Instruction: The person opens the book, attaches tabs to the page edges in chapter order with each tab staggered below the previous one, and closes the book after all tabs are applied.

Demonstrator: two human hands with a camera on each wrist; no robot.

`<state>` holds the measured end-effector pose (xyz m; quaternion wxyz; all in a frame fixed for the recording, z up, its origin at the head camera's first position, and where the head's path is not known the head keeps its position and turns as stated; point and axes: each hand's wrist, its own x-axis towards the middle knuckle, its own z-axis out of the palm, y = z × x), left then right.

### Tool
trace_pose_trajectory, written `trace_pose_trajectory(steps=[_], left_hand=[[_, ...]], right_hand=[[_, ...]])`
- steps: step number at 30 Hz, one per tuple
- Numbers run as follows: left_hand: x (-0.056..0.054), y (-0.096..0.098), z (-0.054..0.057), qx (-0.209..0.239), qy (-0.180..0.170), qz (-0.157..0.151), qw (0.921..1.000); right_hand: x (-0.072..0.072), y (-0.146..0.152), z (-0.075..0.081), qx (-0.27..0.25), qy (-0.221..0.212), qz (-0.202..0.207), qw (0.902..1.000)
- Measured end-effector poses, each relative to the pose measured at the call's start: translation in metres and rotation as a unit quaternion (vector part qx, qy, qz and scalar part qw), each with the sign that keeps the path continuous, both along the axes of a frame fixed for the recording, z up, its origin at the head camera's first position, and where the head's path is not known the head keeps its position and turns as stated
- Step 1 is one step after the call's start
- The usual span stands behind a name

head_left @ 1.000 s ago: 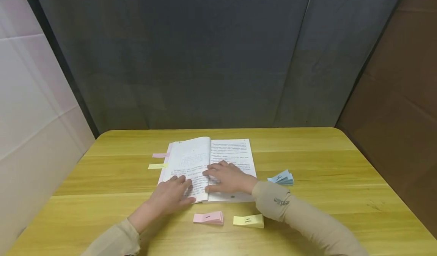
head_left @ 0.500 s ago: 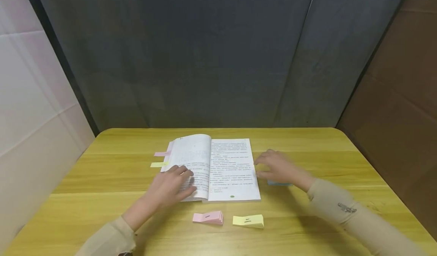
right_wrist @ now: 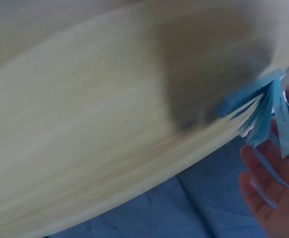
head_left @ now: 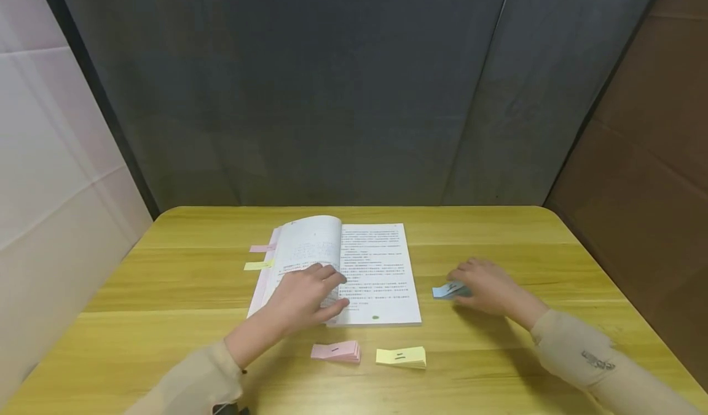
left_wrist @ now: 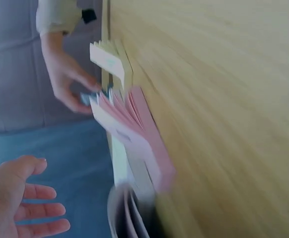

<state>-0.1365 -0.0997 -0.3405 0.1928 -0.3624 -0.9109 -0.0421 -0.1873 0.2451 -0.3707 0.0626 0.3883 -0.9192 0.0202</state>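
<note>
An open book (head_left: 378, 273) lies on the table, its left pages bowed up toward the spine. Over the lower left page is my left hand (head_left: 306, 295), fingers spread and fingertips at the gutter. In the left wrist view that left hand (left_wrist: 23, 201) shows extended fingers and thumb. My right hand (head_left: 489, 286) is at a blue sticky-note pad (head_left: 449, 289), covering its right end. The right wrist view shows the blue pad (right_wrist: 271, 109) with its strips fanned out, between the thumb and relaxed fingers of the right hand (right_wrist: 278, 183).
A pink sticky-note pad (head_left: 336, 351) and a yellow sticky-note pad (head_left: 401, 357) lie in front of the book on the wooden table (head_left: 166, 267). Pink and yellow tabs (head_left: 257, 266) stick out from the book's left edge. Dark cloth (head_left: 332, 95) hangs behind the table.
My right hand has left the book and moved right to the blue sticky-note pad. My left hand has shifted right across the left page toward the gutter.
</note>
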Motion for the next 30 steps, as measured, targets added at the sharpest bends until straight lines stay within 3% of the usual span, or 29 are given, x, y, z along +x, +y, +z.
trace_pose_trajectory(steps=[7, 11, 17, 22, 26, 30], left_hand=[[-0.008, 0.055, 0.01, -0.056, 0.01, -0.071, 0.9958], [-0.017, 0.087, 0.009, -0.107, 0.01, -0.081, 0.9909], [-0.033, 0.122, -0.001, -0.158, -0.05, -0.064, 0.984], [-0.048, 0.143, -0.018, -0.171, -0.097, -0.034, 0.98], [-0.057, 0.155, -0.032, -0.171, -0.118, -0.011, 0.9782], [-0.062, 0.163, -0.042, -0.172, -0.124, -0.006, 0.9772]], right_hand=[[0.001, 0.009, -0.006, -0.012, 0.004, -0.013, 0.9998], [0.002, 0.01, -0.008, -0.016, 0.001, -0.02, 0.9997], [0.001, 0.013, -0.013, -0.02, -0.001, -0.028, 0.9994], [0.0, 0.015, -0.015, -0.024, -0.001, -0.035, 0.9991], [-0.002, 0.015, -0.016, -0.031, -0.007, -0.037, 0.9988], [-0.003, 0.015, -0.017, -0.037, -0.02, -0.036, 0.9985]])
